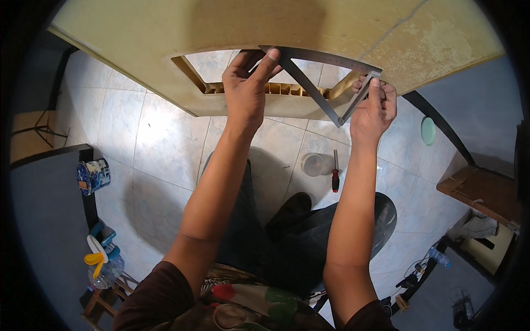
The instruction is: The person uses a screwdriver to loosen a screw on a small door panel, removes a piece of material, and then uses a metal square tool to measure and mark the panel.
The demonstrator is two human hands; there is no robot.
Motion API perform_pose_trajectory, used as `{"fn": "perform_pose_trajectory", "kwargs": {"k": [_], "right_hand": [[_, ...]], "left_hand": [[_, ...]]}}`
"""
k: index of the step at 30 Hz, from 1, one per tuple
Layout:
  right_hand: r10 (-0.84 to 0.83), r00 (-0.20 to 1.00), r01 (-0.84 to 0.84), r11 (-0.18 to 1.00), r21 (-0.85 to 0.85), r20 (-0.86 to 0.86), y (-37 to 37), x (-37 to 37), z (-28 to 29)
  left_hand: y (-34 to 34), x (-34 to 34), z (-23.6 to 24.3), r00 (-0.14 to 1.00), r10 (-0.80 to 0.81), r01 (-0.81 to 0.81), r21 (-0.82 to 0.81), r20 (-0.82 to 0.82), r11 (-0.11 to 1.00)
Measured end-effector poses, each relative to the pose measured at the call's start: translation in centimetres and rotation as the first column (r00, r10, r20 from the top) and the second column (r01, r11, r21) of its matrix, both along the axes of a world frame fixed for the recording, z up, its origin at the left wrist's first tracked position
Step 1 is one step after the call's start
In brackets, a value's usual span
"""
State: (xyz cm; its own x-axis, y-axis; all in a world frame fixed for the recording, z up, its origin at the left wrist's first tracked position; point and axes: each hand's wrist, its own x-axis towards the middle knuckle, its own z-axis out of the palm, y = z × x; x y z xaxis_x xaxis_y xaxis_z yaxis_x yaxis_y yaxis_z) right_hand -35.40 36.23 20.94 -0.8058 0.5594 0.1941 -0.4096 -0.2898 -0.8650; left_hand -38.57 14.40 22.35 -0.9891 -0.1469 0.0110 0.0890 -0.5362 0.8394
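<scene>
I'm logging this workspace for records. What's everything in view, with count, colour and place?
panel with cutout: 1, cream, top
metal square: 1, grey, at cutout
tiled floor: 1, pale, below panel
container: 1, translucent, floor centre
screwdriver: 1, red-black handle, beside container
disc: 1, pale green, right
tub: 1, blue-white, left
stand: 1, black, far left
plastic items: several, yellow-white-teal, lower left
clear bottle: 1, clear, lower left
wooden board: 1, brown, right
cloth: 1, grey, below board
small bottle: 1, bluish, lower right
cables: count unclear, dark, lower right
trousers: 1 pair, dark, lower centre
left hand: 1, bare, square's left end
right hand: 1, bare, square's right side
</scene>
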Motion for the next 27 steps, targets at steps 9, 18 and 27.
{"fn": "perform_pose_trajectory", "kwargs": {"k": [9, 18, 27], "right_hand": [[0.007, 1.000, -0.007, 1.000, 0.011, -0.019, 0.00, 0.06, -0.04], [0.008, 1.000, -0.008, 1.000, -0.006, -0.020, 0.04, -0.01, -0.09], [0.013, 1.000, -0.013, 1.000, -0.005, -0.015, -0.06, 0.11, 0.09]], "left_hand": [[-0.17, -0.06, -0.34, 0.998, -0.058, 0.055, 0.075, 0.029, 0.996], [0.20, 0.11, -0.23, 0.984, -0.146, 0.101, 0.363, 0.098, 0.926], [0.42, 0.19, 0.19, 0.981, -0.144, 0.081, 0.393, 0.134, 0.916]]}}
